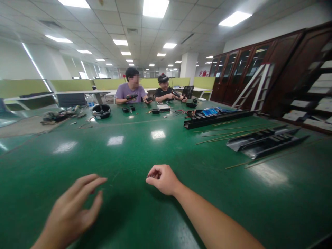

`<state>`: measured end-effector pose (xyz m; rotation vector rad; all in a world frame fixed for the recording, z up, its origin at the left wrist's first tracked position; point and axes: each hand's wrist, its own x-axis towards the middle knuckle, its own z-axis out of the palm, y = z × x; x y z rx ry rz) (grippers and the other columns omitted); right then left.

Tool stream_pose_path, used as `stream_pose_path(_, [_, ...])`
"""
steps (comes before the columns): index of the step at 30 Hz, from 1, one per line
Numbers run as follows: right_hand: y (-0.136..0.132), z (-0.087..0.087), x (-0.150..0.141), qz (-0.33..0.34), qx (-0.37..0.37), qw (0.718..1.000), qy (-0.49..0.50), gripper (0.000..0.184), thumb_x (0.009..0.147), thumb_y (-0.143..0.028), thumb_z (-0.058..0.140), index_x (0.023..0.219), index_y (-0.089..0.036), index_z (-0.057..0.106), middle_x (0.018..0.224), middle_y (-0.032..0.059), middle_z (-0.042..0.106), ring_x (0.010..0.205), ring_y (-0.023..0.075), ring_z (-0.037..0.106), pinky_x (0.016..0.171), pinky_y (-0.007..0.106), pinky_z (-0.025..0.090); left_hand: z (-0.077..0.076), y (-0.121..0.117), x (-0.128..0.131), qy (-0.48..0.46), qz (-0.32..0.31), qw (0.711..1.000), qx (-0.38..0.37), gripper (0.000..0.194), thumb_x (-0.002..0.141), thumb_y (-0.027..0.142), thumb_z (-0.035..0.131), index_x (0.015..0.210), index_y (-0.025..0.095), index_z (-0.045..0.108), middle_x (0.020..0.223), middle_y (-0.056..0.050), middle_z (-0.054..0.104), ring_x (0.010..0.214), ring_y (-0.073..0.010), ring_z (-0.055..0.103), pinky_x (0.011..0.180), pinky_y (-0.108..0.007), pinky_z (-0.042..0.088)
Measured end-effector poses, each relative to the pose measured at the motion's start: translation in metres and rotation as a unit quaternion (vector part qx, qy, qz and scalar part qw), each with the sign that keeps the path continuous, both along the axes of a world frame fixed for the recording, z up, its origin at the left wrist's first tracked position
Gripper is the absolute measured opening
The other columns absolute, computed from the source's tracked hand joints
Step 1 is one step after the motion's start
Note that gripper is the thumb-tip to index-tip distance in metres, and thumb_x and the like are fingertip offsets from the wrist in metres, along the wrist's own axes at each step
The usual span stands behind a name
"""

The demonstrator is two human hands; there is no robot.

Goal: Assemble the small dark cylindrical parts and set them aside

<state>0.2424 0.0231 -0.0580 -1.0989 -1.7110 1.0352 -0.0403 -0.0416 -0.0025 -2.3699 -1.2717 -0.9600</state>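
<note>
My right hand (163, 180) rests on the green tabletop (135, 148) near the middle, fingers curled closed. Inside the curl a bit of small dark metal pieces (150, 176) shows; the fingers hide most of them, and their kind is too small to make out. To the left, my left hand (75, 204) hovers over the table with its fingers stretched out and thumb apart. Nothing is in it.
Black metal channels (220, 117) and shorter channel pieces (269, 141) lie at the right among thin brass-coloured rods (215, 140). Across the table two people sit handling dark tools. A black headset (101, 111) and a cluttered pile (62, 114) stand far left; a stepladder (261, 88) leans beyond.
</note>
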Motion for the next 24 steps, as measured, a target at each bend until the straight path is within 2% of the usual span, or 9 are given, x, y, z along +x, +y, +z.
stream_pose_path(2, [0.000, 0.000, 0.001, 0.010, 0.004, 1.000, -0.003, 0.016, 0.070, -0.028, 0.071, 0.078, -0.014, 0.070, 0.064, 0.0002, 0.062, 0.055, 0.0112, 0.051, 0.051, 0.021, 0.039, -0.003, 0.014, 0.045, 0.091, -0.050, 0.992, -0.065, 0.037, 0.088, 0.020, 0.055, 0.124, 0.025, 0.055, 0.127, -0.010, 0.054, 0.097, -0.0228, 0.063, 0.081, -0.037, 0.056])
stream_pose_path(5, [0.002, -0.001, 0.004, 0.037, 0.037, 0.999, -0.009, 0.006, 0.068, -0.016, 0.063, 0.072, -0.014, 0.066, 0.067, 0.0001, 0.064, 0.062, 0.0130, 0.055, 0.054, 0.020, 0.039, -0.014, 0.036, 0.107, 0.173, -0.137, 0.970, -0.104, 0.041, 0.080, 0.012, 0.054, 0.120, 0.023, 0.057, 0.125, -0.010, 0.057, 0.095, -0.0254, 0.063, 0.078, -0.041, 0.055])
stream_pose_path(8, [0.005, -0.003, 0.007, 0.043, 0.058, 0.997, -0.036, 0.009, 0.062, -0.009, 0.056, 0.065, -0.015, 0.062, 0.064, -0.0015, 0.062, 0.063, 0.0135, 0.055, 0.054, 0.020, 0.037, -0.028, 0.049, 0.129, 0.150, -0.177, 0.966, -0.116, 0.029, 0.078, 0.007, 0.051, 0.103, 0.017, 0.062, 0.106, -0.010, 0.063, 0.092, -0.0255, 0.063, 0.077, -0.039, 0.056])
stream_pose_path(12, [0.005, -0.004, 0.008, 0.043, 0.048, 0.995, -0.079, 0.007, 0.060, -0.012, 0.058, 0.065, -0.016, 0.062, 0.059, -0.0040, 0.057, 0.057, 0.0113, 0.050, 0.051, 0.020, 0.034, -0.036, 0.050, 0.116, 0.115, -0.191, 0.967, -0.126, 0.027, 0.085, 0.008, 0.045, 0.103, 0.017, 0.063, 0.099, -0.010, 0.064, 0.089, -0.0226, 0.063, 0.075, -0.034, 0.055])
stream_pose_path(16, [0.003, -0.001, 0.007, 0.046, 0.045, 0.992, -0.108, 0.008, 0.062, -0.014, 0.062, 0.069, -0.016, 0.067, 0.061, -0.0037, 0.059, 0.057, 0.0112, 0.050, 0.054, 0.020, 0.037, -0.033, 0.045, 0.111, 0.114, -0.198, 0.964, -0.137, 0.025, 0.091, 0.011, 0.043, 0.104, 0.018, 0.063, 0.095, -0.009, 0.065, 0.087, -0.0211, 0.064, 0.074, -0.031, 0.054])
stream_pose_path(19, [0.002, 0.001, 0.007, 0.072, 0.025, 0.993, -0.089, 0.009, 0.067, -0.020, 0.069, 0.075, -0.015, 0.070, 0.063, -0.0029, 0.060, 0.059, 0.0112, 0.052, 0.054, 0.019, 0.039, -0.029, 0.045, 0.107, 0.107, -0.199, 0.964, -0.138, 0.025, 0.095, 0.014, 0.041, 0.105, 0.019, 0.064, 0.097, -0.008, 0.066, 0.087, -0.0204, 0.065, 0.074, -0.030, 0.054])
stream_pose_path(21, [0.001, 0.002, 0.007, 0.097, -0.004, 0.993, -0.059, 0.016, 0.069, -0.027, 0.074, 0.080, -0.015, 0.073, 0.064, -0.0020, 0.062, 0.059, 0.0111, 0.053, 0.054, 0.019, 0.040, -0.024, 0.044, 0.091, 0.081, -0.183, 0.970, -0.137, 0.027, 0.097, 0.018, 0.041, 0.109, 0.020, 0.065, 0.102, -0.008, 0.068, 0.090, -0.0197, 0.066, 0.077, -0.029, 0.055])
stream_pose_path(24, [0.001, 0.003, 0.007, 0.110, -0.034, 0.993, -0.034, 0.029, 0.069, -0.038, 0.079, 0.086, -0.014, 0.075, 0.068, 0.0005, 0.065, 0.059, 0.0113, 0.054, 0.055, 0.020, 0.042, -0.010, 0.035, 0.040, -0.013, -0.102, 0.987, -0.123, 0.029, 0.095, 0.030, 0.052, 0.121, 0.028, 0.065, 0.115, -0.005, 0.068, 0.099, -0.0207, 0.067, 0.090, -0.030, 0.054])
